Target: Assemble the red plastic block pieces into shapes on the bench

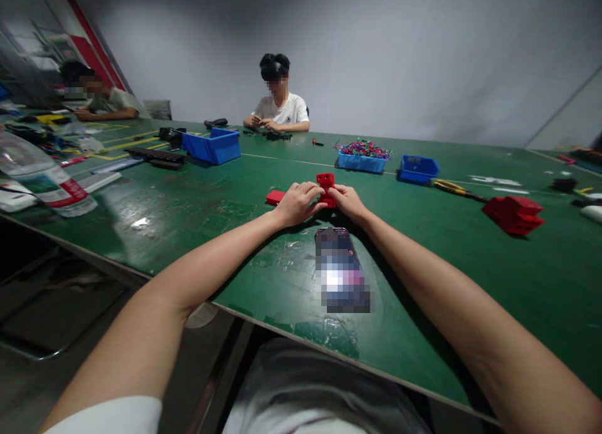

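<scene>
My right hand [350,202] pinches a red block-like part with holes [325,180] from its right side, above the green table. From the other side my left hand [301,204] has its bent fingers closed against the same part; the fingers hide its lower left portion. Beside the left hand, partly behind it, a flat red piece [275,197] lies on the table. A phone [341,268] with a lit, blurred screen lies flat between my forearms.
Blue bins [211,147] [417,169] stand farther back, with a blue box [361,163] of colourful small pieces. Red blocks [513,215] and yellow-handled pliers [449,187] lie right. A plastic bottle [47,177] stands left. A co-worker [282,108] sits opposite; another person [106,98] sits far left.
</scene>
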Available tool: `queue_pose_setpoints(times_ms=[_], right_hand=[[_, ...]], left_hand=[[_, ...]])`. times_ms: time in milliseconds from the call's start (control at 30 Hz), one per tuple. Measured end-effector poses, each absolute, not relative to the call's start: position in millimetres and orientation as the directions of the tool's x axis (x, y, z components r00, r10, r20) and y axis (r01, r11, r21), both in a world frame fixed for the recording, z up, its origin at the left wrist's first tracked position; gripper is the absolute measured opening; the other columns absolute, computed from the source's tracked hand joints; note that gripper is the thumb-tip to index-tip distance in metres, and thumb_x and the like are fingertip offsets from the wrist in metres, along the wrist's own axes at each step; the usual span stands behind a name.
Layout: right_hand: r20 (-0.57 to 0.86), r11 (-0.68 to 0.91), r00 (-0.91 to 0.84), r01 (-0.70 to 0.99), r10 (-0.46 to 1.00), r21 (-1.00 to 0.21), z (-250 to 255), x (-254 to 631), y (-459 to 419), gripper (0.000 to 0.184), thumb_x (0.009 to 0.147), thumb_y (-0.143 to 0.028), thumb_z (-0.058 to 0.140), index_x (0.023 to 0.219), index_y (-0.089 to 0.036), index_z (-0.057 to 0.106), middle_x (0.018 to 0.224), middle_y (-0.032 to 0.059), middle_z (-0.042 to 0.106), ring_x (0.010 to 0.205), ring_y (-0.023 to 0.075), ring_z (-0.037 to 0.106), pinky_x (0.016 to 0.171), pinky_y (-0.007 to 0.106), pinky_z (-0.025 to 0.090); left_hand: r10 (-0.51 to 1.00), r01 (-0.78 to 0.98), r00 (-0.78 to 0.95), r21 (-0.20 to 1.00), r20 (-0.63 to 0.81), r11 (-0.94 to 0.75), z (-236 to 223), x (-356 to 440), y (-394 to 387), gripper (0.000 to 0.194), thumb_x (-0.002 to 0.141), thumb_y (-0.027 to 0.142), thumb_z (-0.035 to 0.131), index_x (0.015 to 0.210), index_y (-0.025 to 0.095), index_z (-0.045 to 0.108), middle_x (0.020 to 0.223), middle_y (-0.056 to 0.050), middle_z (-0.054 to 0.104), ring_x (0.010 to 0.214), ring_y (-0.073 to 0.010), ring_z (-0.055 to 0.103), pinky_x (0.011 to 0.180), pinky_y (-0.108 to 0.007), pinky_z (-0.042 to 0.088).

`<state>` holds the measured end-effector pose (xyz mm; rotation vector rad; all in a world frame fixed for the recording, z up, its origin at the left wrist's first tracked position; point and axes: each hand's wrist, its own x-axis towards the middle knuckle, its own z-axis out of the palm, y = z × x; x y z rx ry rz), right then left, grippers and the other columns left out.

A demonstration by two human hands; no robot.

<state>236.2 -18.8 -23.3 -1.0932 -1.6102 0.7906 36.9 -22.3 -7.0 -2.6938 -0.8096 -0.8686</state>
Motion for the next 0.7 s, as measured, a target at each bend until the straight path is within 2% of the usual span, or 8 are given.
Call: queue_pose_setpoints(times_ms=[67, 167, 267, 367, 600, 700], right_hand=[[0.316, 0.326, -0.079, 0.182, 0.945, -0.928, -23, 237, -19, 0.035, 0.073, -0.049, 0.061, 0.084, -0.018, 0.069, 0.075, 0.0009, 0.068, 0.068, 0.0170, 0.058, 0.067, 0.029, 0.045], [0.256, 0.262, -0.067, 0.088, 0.964, -0.961, -23, 237, -19, 0.035, 0.070, -0.050, 0.067, 0.084, -0.018, 0.069, 0.076, 0.0017, 0.069, 0.069, 0.0187, 0.063, 0.069, 0.031, 0.048], [0.213, 0.216, -0.103, 0.020, 0.972, -0.976, -22, 237, -20, 0.034, 0.069, -0.049, 0.069, 0.084, -0.018, 0.070, 0.080, 0.0037, 0.072, 0.073, 0.0204, 0.066, 0.072, 0.033, 0.050], [0.169, 0.163, -0.148, -0.051, 0.975, -0.985, -20, 235, -21, 0.032, 0.068, -0.045, 0.072, 0.085, -0.017, 0.072, 0.085, 0.0055, 0.074, 0.076, 0.0205, 0.067, 0.074, 0.033, 0.051], [0.123, 0.112, -0.217, -0.060, 0.969, -0.992, -17, 232, -28, 0.032, 0.069, -0.041, 0.073, 0.089, -0.017, 0.075, 0.089, 0.0057, 0.076, 0.076, 0.0189, 0.067, 0.075, 0.032, 0.051], [0.099, 0.085, -0.243, -0.068, 0.965, -0.994, -16, 233, -29, 0.030, 0.070, -0.039, 0.074, 0.089, -0.016, 0.075, 0.086, 0.0051, 0.076, 0.072, 0.0171, 0.066, 0.072, 0.030, 0.050]], left_hand=[[0.503, 0.597, 0.612, 0.060, 0.610, -0.800, -8, 36, -22, 0.038, 0.098, 0.045, 0.041, 0.115, 0.017, 0.058, 0.117, -0.012, 0.065, 0.108, -0.0240, 0.058, 0.088, -0.036, 0.040], [0.615, 0.654, 0.560, 0.160, 0.556, -0.740, -11, 33, -16, 0.040, 0.099, 0.046, 0.036, 0.108, 0.016, 0.061, 0.111, -0.011, 0.067, 0.106, -0.0251, 0.059, 0.089, -0.039, 0.042], [0.682, 0.652, 0.582, 0.248, 0.443, -0.717, -15, 31, -9, 0.042, 0.099, 0.046, 0.034, 0.107, 0.017, 0.062, 0.111, -0.011, 0.068, 0.105, -0.0250, 0.060, 0.092, -0.041, 0.043], [0.685, 0.607, 0.610, 0.321, 0.397, -0.727, -18, 31, -3, 0.042, 0.097, 0.048, 0.036, 0.113, 0.018, 0.061, 0.114, -0.012, 0.068, 0.104, -0.0251, 0.060, 0.092, -0.042, 0.045], [0.722, 0.464, 0.550, 0.565, 0.419, -0.682, -19, 32, -1, 0.038, 0.094, 0.049, 0.040, 0.093, 0.017, 0.060, 0.092, -0.008, 0.069, 0.084, -0.0203, 0.061, 0.081, -0.036, 0.048], [0.747, 0.417, 0.508, 0.638, 0.428, -0.648, -21, 35, -2, 0.029, 0.090, 0.043, 0.048, 0.092, 0.016, 0.058, 0.087, -0.005, 0.067, 0.081, -0.0180, 0.059, 0.078, -0.033, 0.048]])
